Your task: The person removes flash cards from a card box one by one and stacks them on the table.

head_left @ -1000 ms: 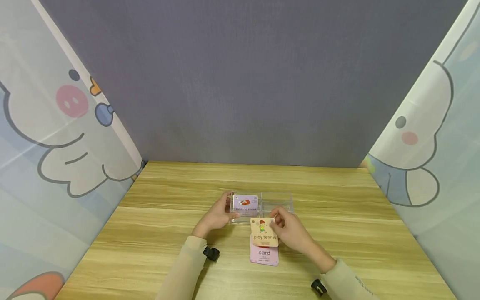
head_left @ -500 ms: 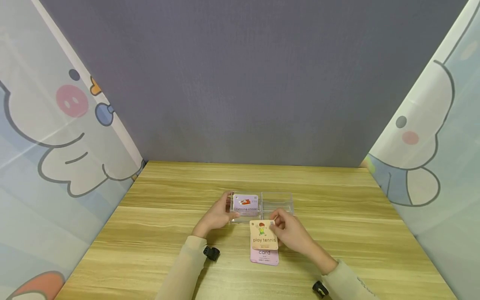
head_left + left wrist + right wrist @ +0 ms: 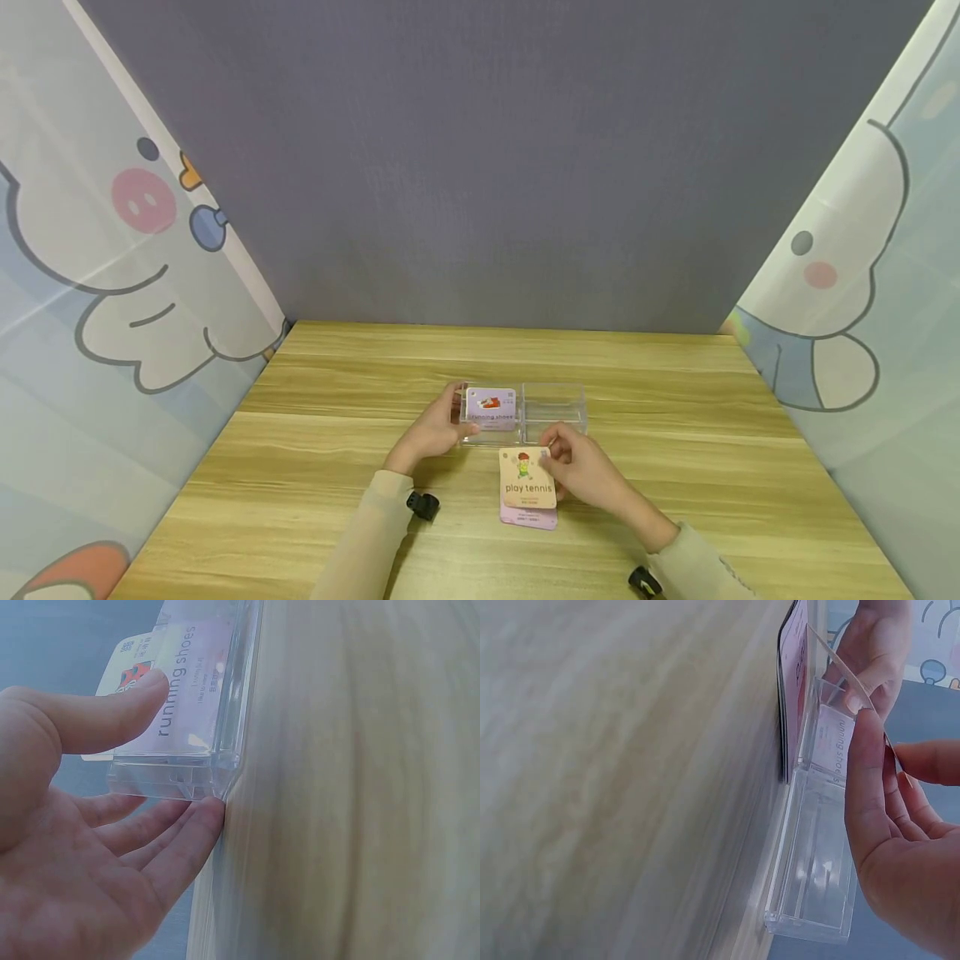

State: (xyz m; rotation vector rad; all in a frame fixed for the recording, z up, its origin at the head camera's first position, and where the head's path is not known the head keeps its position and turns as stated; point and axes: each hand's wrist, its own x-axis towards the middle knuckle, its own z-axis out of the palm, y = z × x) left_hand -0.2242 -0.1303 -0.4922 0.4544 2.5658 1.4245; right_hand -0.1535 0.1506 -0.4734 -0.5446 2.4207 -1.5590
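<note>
A clear plastic two-compartment box (image 3: 555,414) stands on the table. Its left compartment holds a purple "running shoes" flash card (image 3: 491,408). My left hand (image 3: 433,427) grips the box's left end, thumb at the front and fingers along the side, as the left wrist view shows. Between thumb and fingers my right hand (image 3: 581,467) pinches the upper right corner of a cream "play tennis" flash card (image 3: 528,477). This card is tilted above a pink flash card (image 3: 528,517) lying in front of the box, hiding most of it. In the right wrist view the pink card appears to top a thin stack.
The wooden table (image 3: 337,375) extends to both sides of the box. A grey panel (image 3: 480,167) rises behind it, with cartoon-printed curtains (image 3: 840,275) at left and right. Small black devices (image 3: 423,506) are worn at the wrists.
My right hand has drawn the "play tennis" card down toward the person, so it covers more of the pink card and its word. The left hand and the box have stayed in place.
</note>
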